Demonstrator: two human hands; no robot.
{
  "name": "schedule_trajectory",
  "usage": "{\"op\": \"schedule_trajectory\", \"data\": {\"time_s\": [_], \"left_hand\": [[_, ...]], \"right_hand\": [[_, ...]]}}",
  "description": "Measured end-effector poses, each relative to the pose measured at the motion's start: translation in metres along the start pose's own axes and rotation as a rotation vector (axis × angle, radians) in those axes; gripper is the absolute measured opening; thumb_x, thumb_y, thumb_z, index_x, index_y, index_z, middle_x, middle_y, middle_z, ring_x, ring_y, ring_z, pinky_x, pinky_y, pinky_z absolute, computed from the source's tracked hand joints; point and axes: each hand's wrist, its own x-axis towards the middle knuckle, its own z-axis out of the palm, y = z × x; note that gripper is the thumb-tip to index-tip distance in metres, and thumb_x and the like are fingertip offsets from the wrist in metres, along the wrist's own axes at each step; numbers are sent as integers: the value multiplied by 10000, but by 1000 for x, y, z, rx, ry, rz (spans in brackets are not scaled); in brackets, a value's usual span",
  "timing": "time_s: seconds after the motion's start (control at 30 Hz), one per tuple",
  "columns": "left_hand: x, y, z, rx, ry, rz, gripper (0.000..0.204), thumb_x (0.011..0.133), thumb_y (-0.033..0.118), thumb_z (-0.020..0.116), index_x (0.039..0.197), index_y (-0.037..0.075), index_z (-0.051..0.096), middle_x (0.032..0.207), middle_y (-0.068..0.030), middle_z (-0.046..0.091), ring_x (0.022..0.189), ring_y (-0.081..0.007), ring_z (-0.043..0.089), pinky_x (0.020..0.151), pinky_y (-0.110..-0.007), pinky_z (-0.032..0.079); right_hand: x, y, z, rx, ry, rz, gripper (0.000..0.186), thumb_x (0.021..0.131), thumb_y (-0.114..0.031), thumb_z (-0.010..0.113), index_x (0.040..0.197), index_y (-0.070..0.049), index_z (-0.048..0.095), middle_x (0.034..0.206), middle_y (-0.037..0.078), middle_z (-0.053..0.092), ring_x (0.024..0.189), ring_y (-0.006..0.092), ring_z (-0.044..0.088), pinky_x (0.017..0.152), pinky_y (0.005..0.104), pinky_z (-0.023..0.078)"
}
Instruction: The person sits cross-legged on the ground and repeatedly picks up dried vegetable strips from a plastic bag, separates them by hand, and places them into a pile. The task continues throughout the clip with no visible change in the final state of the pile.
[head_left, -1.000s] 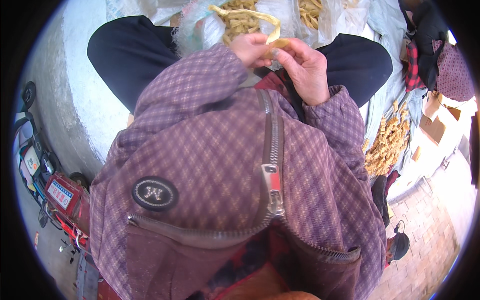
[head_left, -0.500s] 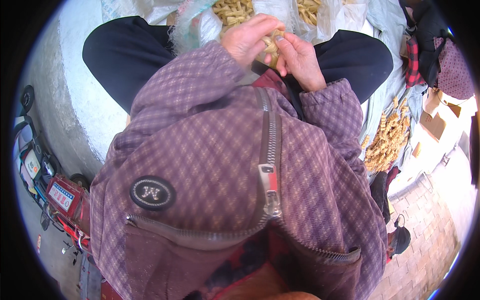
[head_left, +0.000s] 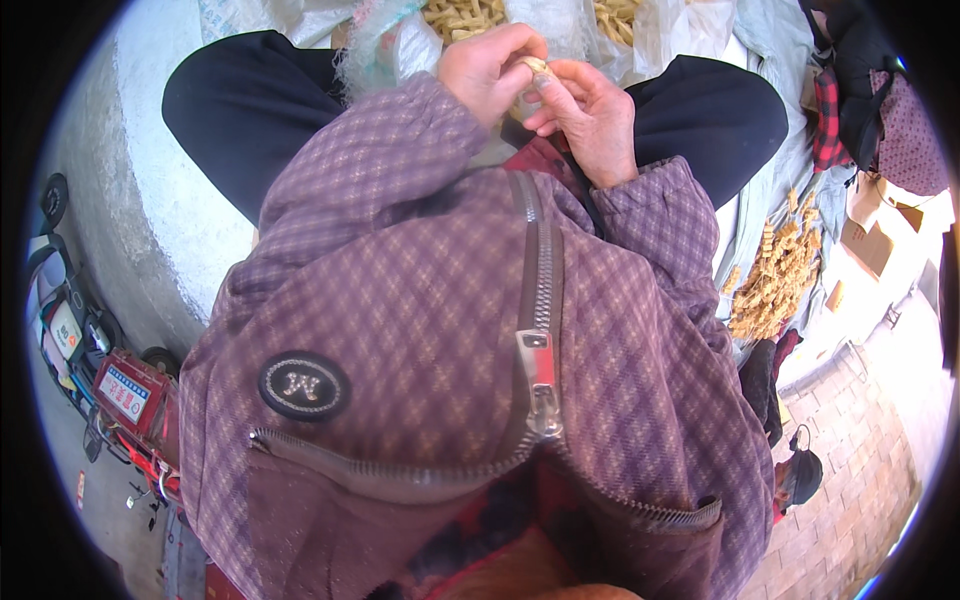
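Just above my lap, my left hand [head_left: 492, 70] and my right hand [head_left: 592, 118] meet with bent fingers. Between them they pinch a pale yellow plaited strip [head_left: 535, 66], mostly covered by the fingers. My right thumb lies against it, and the left fingertips curl over its top. Beyond my hands, loose pale yellow plaited pieces [head_left: 464, 18] fill a whitish plastic bag [head_left: 415, 48]. Similar yellow pieces [head_left: 616, 18] show in a second clear bag [head_left: 680, 30] to the right.
My dark-trousered knees [head_left: 250, 110] spread to both sides. At right lie a heap of yellow plaited strips [head_left: 775, 285], cardboard boxes [head_left: 868, 245] and a person's plaid sleeve [head_left: 828, 120]. A red vehicle [head_left: 135, 395] stands at lower left.
My hands have shifted slightly left and turned. The plaited strip, seen more fully before, is now mostly hidden by my fingers.
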Motion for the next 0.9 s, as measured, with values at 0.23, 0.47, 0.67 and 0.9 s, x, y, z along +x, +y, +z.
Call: {"op": "schedule_trajectory", "data": {"time_s": [0.23,0.47,0.67,0.9], "left_hand": [[-1,-10,6,-398,26,-177,223,783,-26,537,1002,11,559,863,-26,578,865,-88,567,753,-216,467],[-3,-14,-1,78,101,-72,104,773,-4,567,868,11,528,763,-5,547,705,-68,558,622,-211,468],[-13,-8,9,106,92,-53,119,766,30,612,815,28,504,660,-13,502,588,-82,528,509,-256,432],[-8,-3,9,424,46,92,128,821,132,606,824,32,527,663,-44,525,597,-112,544,533,-272,435]], "right_hand": [[7,10,0,49,62,-56,223,869,-78,523,1053,42,561,915,93,631,757,150,635,664,224,507],[7,10,-6,384,-99,155,242,869,-75,511,1086,21,552,1010,87,606,908,170,606,809,289,509],[14,22,4,-79,61,-167,194,866,-110,517,996,22,574,838,57,624,754,132,600,691,247,484],[17,22,1,-136,-12,-132,220,900,-142,422,1008,25,517,778,99,605,718,137,596,630,264,483]]}}
